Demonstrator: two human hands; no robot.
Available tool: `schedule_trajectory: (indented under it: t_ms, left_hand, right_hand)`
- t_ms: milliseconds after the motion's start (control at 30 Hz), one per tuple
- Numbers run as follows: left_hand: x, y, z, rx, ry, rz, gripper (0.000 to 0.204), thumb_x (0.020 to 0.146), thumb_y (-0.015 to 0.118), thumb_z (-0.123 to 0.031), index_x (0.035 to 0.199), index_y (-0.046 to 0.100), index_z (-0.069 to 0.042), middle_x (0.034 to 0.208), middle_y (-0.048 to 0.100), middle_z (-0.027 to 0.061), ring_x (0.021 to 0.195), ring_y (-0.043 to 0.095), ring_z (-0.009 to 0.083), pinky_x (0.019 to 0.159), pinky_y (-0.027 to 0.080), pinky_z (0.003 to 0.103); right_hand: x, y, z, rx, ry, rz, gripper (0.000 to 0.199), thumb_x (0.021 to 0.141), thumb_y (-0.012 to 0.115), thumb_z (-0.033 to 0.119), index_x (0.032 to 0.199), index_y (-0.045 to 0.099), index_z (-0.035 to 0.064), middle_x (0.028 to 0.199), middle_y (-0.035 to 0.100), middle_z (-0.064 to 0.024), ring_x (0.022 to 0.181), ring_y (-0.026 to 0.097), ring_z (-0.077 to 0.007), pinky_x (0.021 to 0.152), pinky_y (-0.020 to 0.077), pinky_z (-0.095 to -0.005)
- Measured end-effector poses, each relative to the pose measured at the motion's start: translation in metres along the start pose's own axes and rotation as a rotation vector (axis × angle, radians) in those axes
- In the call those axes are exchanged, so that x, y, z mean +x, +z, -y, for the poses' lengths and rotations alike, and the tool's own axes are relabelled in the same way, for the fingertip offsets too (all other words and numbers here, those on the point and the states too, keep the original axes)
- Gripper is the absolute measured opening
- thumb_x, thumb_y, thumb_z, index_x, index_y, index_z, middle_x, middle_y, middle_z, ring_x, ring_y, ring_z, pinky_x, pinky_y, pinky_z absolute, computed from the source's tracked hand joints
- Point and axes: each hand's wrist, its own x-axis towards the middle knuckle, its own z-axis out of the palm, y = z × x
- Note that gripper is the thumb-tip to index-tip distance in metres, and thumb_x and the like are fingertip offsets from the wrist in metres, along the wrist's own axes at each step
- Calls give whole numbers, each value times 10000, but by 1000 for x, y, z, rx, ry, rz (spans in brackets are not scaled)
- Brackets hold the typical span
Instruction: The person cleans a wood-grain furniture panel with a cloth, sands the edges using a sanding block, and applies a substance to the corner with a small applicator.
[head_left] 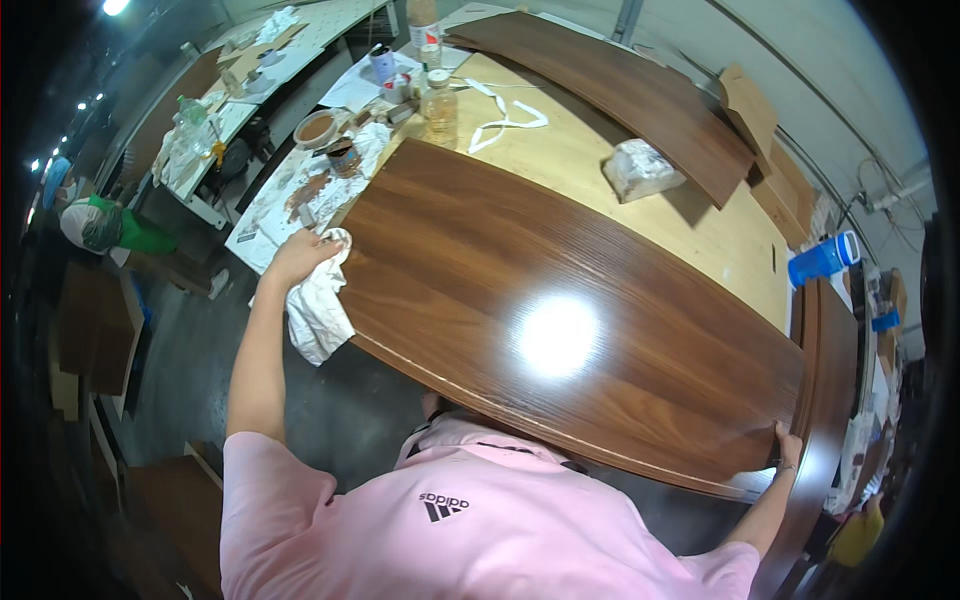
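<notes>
A long, glossy brown wood-grain panel (pixel 450 260) with a curved near edge lies across the table in front of me. At its left end, my left hand (pixel 300 258) is closed on a white cloth (pixel 318 315), which hangs down beside the panel's corner. My right hand (pixel 788 447) grips the panel's right end near the front corner, its thumb on top and the other fingers mostly hidden. A bright lamp reflection covers the middle of the panel.
Beyond the panel is a pale tabletop (pixel 560 150) with a second curved brown panel (pixel 620 90), a wrapped block (pixel 640 170) and a clear bottle (pixel 440 110). A tub of brown paste (pixel 316 129) stands left. A blue bottle (pixel 824 259) is at right. A person (pixel 130 228) stands far left.
</notes>
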Motion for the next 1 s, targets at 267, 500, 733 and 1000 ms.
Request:
schedule_trajectory:
  t_ms: [267,500,733,1000]
  left_hand:
    - [-22,2,-60,274,-75,-98,495,802,698,-499,800,730,-5,819,701,240,838,692,396,747,526,476]
    - [-31,7,-58,328,-106,-153,527,827,667,-553,902,740,-36,886,717,227,899,695,402,796,539,479]
    - [-58,7,-132,-25,153,-539,407,825,732,-440,987,737,-67,869,730,185,855,708,374,767,553,453]
    - [-84,39,-207,-222,759,-380,544,801,805,-298,1278,641,-94,1260,659,161,1065,672,276,914,533,389]
  right_hand:
    - [15,-14,-23,165,2,42,434,777,854,292,729,657,-92,725,592,-59,691,522,-172,647,451,-374]
    - [27,-13,12,42,-20,-14,431,731,802,61,1060,618,-148,978,656,-191,867,638,-254,819,509,-406]
    - [-19,72,243,132,-710,35,451,913,689,199,1251,601,-86,1073,699,-184,982,658,-208,874,509,-322]
    - [-319,185,457,570,-786,974,711,846,714,126,1485,414,36,1437,492,-190,1180,561,-208,969,473,-348]
